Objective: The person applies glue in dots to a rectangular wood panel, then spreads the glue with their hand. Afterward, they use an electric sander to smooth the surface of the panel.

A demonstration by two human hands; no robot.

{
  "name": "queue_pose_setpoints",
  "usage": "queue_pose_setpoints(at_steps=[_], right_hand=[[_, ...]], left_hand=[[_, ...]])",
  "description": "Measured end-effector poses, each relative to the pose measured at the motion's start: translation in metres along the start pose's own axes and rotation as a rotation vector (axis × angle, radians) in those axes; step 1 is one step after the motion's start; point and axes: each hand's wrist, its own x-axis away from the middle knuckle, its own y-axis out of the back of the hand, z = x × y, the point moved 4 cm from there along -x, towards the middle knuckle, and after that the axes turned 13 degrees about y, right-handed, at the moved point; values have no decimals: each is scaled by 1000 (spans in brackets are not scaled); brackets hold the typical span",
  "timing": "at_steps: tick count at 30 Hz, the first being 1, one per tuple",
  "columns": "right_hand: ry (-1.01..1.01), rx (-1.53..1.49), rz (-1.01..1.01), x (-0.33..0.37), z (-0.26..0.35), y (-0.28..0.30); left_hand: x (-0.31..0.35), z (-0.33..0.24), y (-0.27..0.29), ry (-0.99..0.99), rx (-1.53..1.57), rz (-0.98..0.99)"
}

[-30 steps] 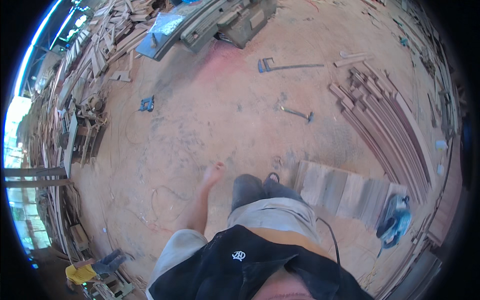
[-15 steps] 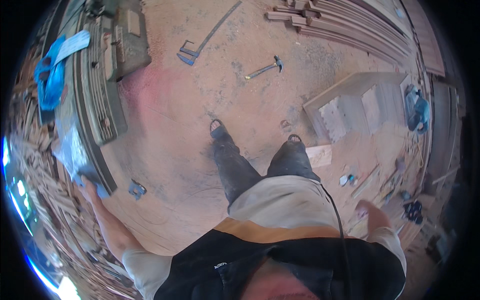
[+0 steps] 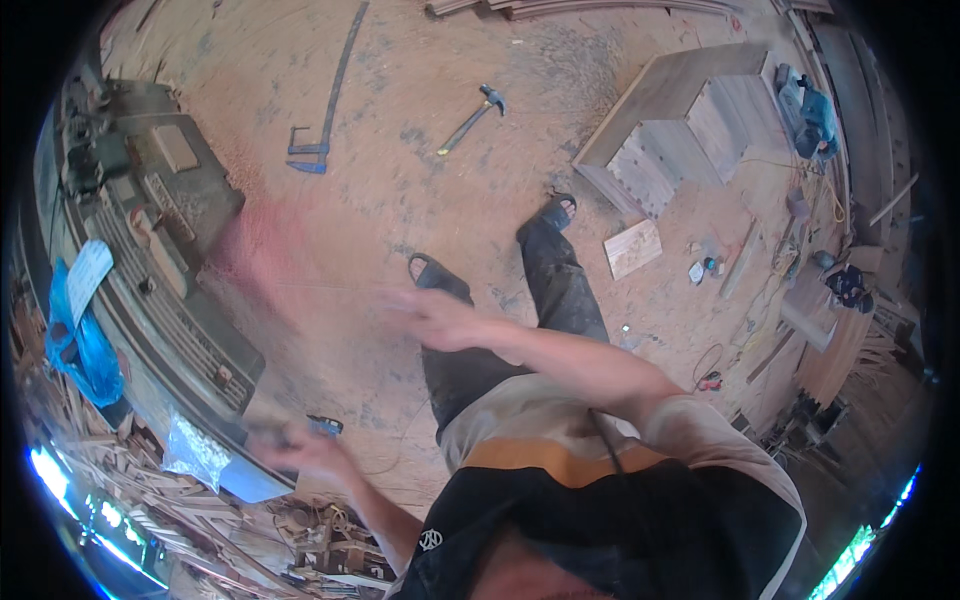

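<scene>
My left hand (image 3: 305,452) is at the near end of the long woodworking machine (image 3: 205,310), smeared by motion; I cannot tell whether it holds anything. A clear plastic bag (image 3: 195,452) lies on the machine close to that hand. Just beyond the hand, a small blue tool (image 3: 325,425) shows on the floor, partly hidden. My right hand (image 3: 440,318) reaches left across my body over my legs, blurred, its fingers stretched out and nothing visible in them. A hammer (image 3: 470,120) and a bar clamp (image 3: 325,120) lie on the floor farther ahead.
A blue plastic bag (image 3: 88,350) sits on the machine's left side. To the right stands an angular wooden assembly (image 3: 690,125) with a blue power tool (image 3: 808,112) beside it. A small board (image 3: 632,249) lies near my foot. Wood scraps (image 3: 200,520) pile up behind the machine.
My body has turned left and stepped, so the scene has shifted in view. The right hand has swung from my right side across the front. My left hand has come off the clear bag.
</scene>
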Motion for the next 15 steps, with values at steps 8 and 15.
queue_pose_setpoints(at_steps=[8,15], right_hand=[[-234,-695,-1173,55,-207,230],[-811,27,-1503,389,-298,300]], left_hand=[[135,-247,-429,-425,336,1416],[145,-275,-865,-642,-417,894]])
